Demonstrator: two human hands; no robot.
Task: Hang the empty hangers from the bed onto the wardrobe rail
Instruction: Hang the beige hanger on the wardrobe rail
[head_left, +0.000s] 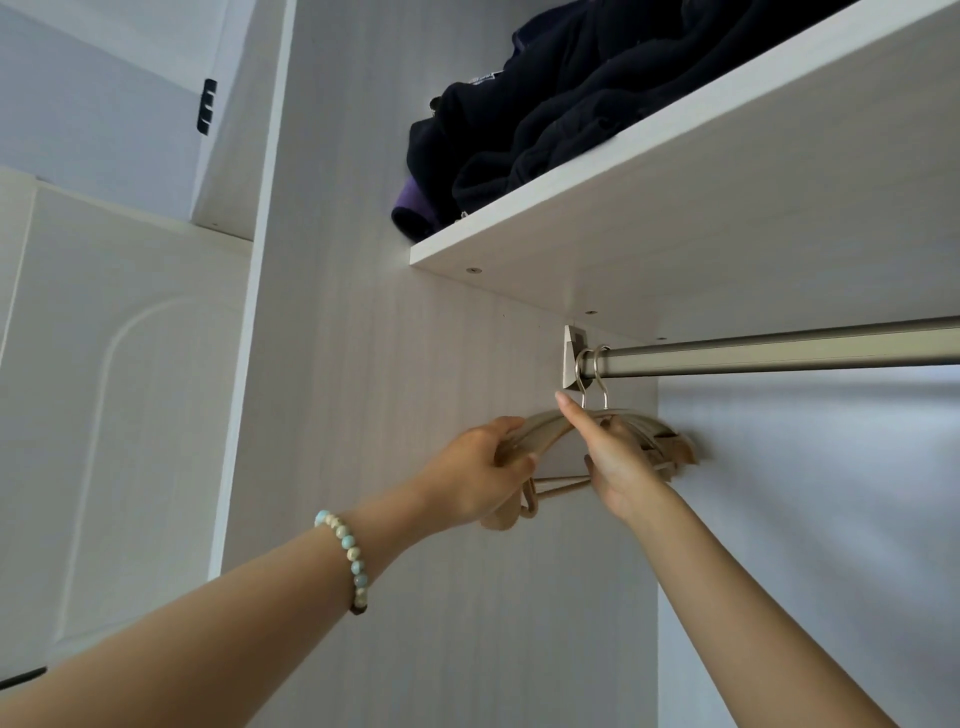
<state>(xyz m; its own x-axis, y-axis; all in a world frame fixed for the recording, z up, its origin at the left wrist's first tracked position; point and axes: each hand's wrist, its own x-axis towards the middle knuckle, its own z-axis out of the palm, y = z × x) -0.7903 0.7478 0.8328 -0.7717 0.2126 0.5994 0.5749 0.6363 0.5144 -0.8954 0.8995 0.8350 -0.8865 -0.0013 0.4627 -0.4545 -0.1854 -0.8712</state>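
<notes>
A metal wardrobe rail (779, 356) runs right from a bracket on the wardrobe's side wall. Two silver hooks loop over its left end, and from them hang beige wooden hangers (657, 434) pressed together. My left hand (485, 475), bead bracelet on its wrist, grips the hangers' left shoulders. Around the hangers' middle, just below the hooks, my right hand (613, 457) is closed with its forefinger pointing up. The bed is out of view.
A white shelf (649, 208) sits just above the rail with dark folded clothes (561, 119) piled on it. The wardrobe side panel (415, 364) stands right behind the hangers. A white door (114, 389) is at the left. The rail is bare to the right.
</notes>
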